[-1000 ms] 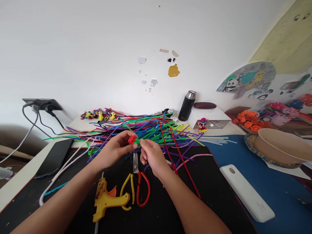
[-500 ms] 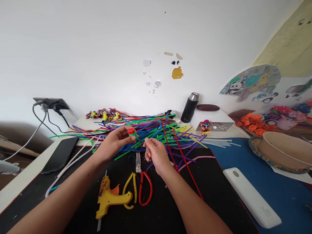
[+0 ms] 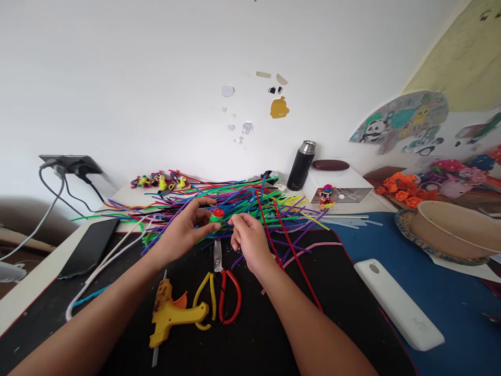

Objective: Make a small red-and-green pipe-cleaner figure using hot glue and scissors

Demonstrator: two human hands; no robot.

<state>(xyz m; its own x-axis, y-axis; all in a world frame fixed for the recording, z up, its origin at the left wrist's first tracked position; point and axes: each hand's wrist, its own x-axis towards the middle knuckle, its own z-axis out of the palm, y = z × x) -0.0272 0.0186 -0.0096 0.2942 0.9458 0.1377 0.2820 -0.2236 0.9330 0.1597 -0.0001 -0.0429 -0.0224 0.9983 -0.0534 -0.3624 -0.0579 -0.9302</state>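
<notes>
The left hand (image 3: 187,230) holds the red-and-green piece (image 3: 217,215) between thumb and fingers, closed on its side, with the red end facing up. The piece sits in the air over the near edge of the stems (image 3: 235,201), between the 2 hands and nearer the left.

The right hand (image 3: 250,240) is just beside it and apart from it, with thumb and forefinger pinched together and the other fingers curled; whether a thin strand is in that pinch, I cannot tell.

Below the hands, on the black mat (image 3: 242,344), lies a metal tool (image 3: 218,256) with 1 red and 1 yellow looped handle, its tip pointing away from the person. The glue gun (image 3: 172,316) lies to its left, touching the yellow loop. The stems spread in many colours behind the hands, and 2 red stems (image 3: 291,240) slant down past the right hand.

Farther left, the phone (image 3: 89,248) lies near the mat's left edge. Small figures (image 3: 159,181) lie at the back, and 1 more figure (image 3: 326,197) stands before the white box (image 3: 313,185). The flask (image 3: 301,167) is beside that box.
</notes>
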